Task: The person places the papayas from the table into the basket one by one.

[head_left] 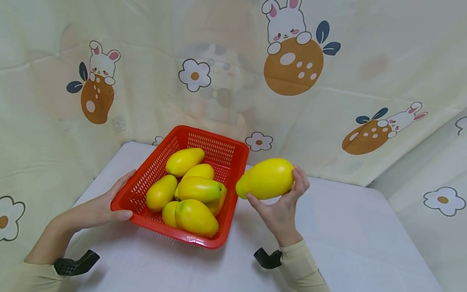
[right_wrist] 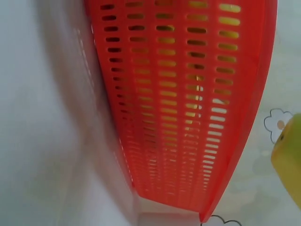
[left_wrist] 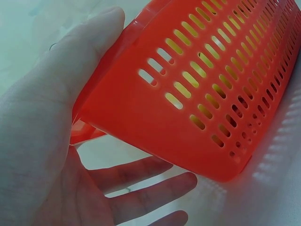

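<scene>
A red plastic basket point(head_left: 215, 152) with slotted walls holds several yellow mangoes point(head_left: 198, 190), some tinged green at the tip. My left hand point(head_left: 103, 207) holds its left corner, thumb over the rim and the other fingers around the outside; the left wrist view shows that thumb point(left_wrist: 96, 35) against the red wall point(left_wrist: 122, 103). To the right of the basket, my right hand point(head_left: 282, 213) grips one large yellow mango point(head_left: 268, 178) above the table. In the right wrist view only part of this mango point(right_wrist: 290, 157) shows, and the hand itself is out of sight.
The basket stands on a white-covered table point(head_left: 343, 235). Behind it hangs a pale curtain point(head_left: 226, 24) printed with rabbits, fruit and flowers. A black wrist mount point(head_left: 76, 263) sits on the left forearm, and another black mount point(head_left: 268, 258) on the right.
</scene>
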Demonstrator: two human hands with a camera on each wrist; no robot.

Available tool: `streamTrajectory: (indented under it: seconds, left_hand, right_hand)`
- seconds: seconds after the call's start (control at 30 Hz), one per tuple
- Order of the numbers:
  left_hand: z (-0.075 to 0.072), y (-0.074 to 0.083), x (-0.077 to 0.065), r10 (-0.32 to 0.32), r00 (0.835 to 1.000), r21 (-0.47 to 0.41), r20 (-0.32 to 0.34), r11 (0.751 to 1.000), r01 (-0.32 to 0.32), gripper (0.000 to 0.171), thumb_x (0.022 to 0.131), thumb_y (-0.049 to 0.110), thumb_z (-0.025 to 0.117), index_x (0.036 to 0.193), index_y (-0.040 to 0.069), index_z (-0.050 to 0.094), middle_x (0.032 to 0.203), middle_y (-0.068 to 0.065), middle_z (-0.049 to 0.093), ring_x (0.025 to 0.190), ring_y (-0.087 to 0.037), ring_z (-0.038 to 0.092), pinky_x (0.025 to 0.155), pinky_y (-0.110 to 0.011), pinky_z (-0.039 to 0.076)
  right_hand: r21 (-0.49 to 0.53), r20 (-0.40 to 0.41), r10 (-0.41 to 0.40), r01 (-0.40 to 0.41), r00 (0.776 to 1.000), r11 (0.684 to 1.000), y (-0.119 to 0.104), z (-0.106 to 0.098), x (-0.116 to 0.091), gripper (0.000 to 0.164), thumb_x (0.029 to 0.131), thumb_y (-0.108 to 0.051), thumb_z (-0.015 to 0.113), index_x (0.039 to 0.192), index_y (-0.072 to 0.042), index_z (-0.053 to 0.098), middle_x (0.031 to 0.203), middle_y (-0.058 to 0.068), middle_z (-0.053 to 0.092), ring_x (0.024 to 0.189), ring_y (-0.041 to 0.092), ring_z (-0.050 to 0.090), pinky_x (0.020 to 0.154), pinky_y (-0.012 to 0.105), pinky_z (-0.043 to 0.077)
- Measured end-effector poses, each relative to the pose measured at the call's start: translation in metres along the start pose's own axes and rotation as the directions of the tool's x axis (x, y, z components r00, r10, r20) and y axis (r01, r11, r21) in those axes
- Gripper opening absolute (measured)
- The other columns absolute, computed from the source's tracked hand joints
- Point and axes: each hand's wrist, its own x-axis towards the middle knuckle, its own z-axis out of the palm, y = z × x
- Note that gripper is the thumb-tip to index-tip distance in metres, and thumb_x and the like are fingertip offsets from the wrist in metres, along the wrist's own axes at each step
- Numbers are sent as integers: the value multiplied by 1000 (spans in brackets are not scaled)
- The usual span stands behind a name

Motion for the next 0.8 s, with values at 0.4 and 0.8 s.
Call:
streamTrajectory:
  seconds: [0.4, 0.8]
  left_hand:
    - [0, 0, 0, 5, 1000, -2, 3, 1000, -5, 96, 78, 32, 64, 140, 42, -8, 141, -9, 21, 124, -31, 28, 73, -31, 54]
    - [-1, -1, 0, 4, 1000, -15, 12, 1000, -4, 96, 78, 32, 64, 140, 42, -8, 140, -8, 23, 123, -31, 29, 73, -30, 53]
  right_hand:
    - [30, -1, -318, 318, 948, 948, -4, 16, -8, 80, 70, -32, 76, 118, -5, 19, 133, 28, 16, 123, 41, 34, 102, 30, 37]
    - [-74, 88, -379, 385, 921, 920, -1, 22, -13, 74, 75, -33, 71, 123, -8, 20, 131, 25, 17, 124, 41, 33, 105, 30, 33]
